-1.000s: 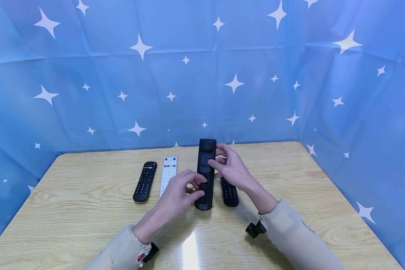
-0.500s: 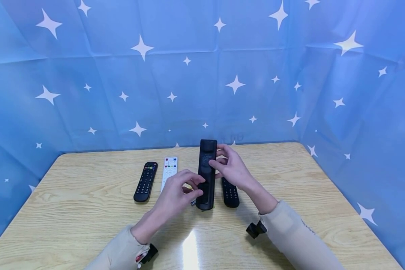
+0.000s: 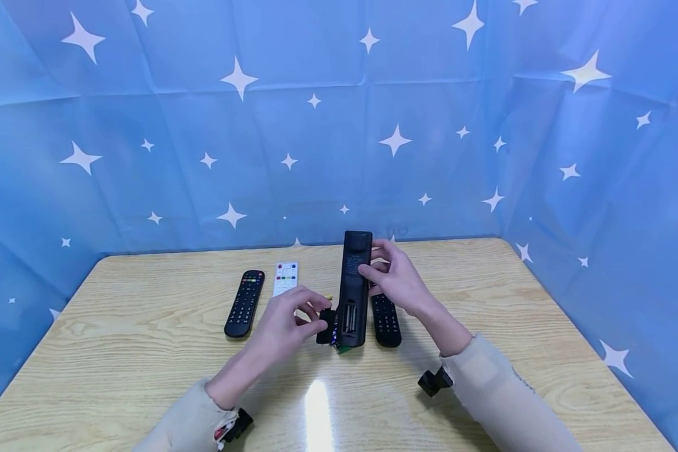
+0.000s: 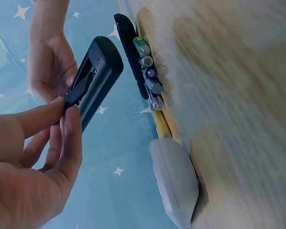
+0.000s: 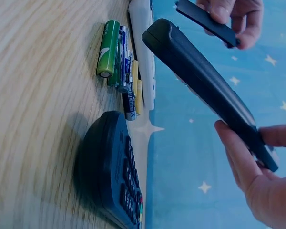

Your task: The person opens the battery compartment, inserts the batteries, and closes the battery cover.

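My right hand (image 3: pixel 398 276) grips a black remote control (image 3: pixel 355 270), its back toward me and its upper part between thumb and fingers. The battery compartment (image 3: pixel 350 318) in its lower back is uncovered, with what look like batteries inside. Just left of it, my left hand (image 3: pixel 288 323) pinches the black battery cover (image 3: pixel 326 326) between thumb and fingertips. In the right wrist view the cover (image 5: pixel 207 21) is apart from the remote (image 5: pixel 205 76). Several loose batteries (image 5: pixel 117 62), green, blue and yellow, lie on the table below, mostly hidden by the remote in the head view.
A black remote (image 3: pixel 244 304) lies at the left, with a white remote (image 3: pixel 285 278) beside it, partly behind my left hand. Another black remote (image 3: pixel 387 321) lies right of the held one. A blue star-patterned curtain (image 3: pixel 316 157) borders the wooden table (image 3: pixel 147 351).
The battery cover has come off the held remote, baring the compartment. My left hand has drawn slightly left and down with the cover; my right hand has shifted slightly right with the remote.
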A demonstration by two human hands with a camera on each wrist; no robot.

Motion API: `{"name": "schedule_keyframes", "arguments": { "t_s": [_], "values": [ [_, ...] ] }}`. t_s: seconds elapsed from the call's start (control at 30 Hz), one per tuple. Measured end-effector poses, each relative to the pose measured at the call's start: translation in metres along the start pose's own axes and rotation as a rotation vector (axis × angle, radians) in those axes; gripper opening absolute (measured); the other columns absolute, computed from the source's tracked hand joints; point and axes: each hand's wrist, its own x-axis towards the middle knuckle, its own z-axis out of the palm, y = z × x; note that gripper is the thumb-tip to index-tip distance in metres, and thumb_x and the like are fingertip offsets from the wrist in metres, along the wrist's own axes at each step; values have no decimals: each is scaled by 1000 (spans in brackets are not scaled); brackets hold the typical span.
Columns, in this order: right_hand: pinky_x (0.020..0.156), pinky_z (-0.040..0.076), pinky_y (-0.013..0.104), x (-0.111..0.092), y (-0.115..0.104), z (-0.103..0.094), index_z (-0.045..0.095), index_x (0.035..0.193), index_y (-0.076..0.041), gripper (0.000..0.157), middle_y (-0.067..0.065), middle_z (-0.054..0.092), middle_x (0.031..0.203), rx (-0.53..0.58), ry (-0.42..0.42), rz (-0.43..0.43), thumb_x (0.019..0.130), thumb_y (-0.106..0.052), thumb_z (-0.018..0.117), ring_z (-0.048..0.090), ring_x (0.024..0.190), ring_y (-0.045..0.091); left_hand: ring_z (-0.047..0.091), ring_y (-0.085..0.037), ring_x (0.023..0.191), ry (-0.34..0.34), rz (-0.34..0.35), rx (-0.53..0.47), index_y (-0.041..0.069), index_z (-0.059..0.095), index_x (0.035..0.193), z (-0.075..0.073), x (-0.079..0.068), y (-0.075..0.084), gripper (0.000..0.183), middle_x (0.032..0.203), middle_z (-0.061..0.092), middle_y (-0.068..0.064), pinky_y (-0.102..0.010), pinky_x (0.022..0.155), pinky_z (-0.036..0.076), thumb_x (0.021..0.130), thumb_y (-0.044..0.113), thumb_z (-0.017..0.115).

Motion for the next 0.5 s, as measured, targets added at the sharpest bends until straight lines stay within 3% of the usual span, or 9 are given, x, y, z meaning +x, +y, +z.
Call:
{"name": "schedule_keyframes", "arguments": {
  "t_s": [0.27, 0.5],
  "values": [
    [71, 63, 47, 0, 1, -4, 38, 148, -1, 54, 24, 56, 123, 4, 6, -5, 101, -4, 63, 69, 98, 32, 66, -14, 83, -64, -12, 62, 6, 73, 105, -5, -3, -6, 27, 101, 67, -1, -27, 68, 59, 83, -6, 82],
    [71, 63, 46, -1, 2, -7, 37, 151, -2, 56, 24, 55, 125, 2, 15, -1, 101, -5, 63, 68, 100, 32, 65, -11, 81, -191, -43, 159, 5, 73, 103, -9, -4, -8, 25, 101, 69, -1, -26, 69, 57, 83, -6, 81]
  ]
}}
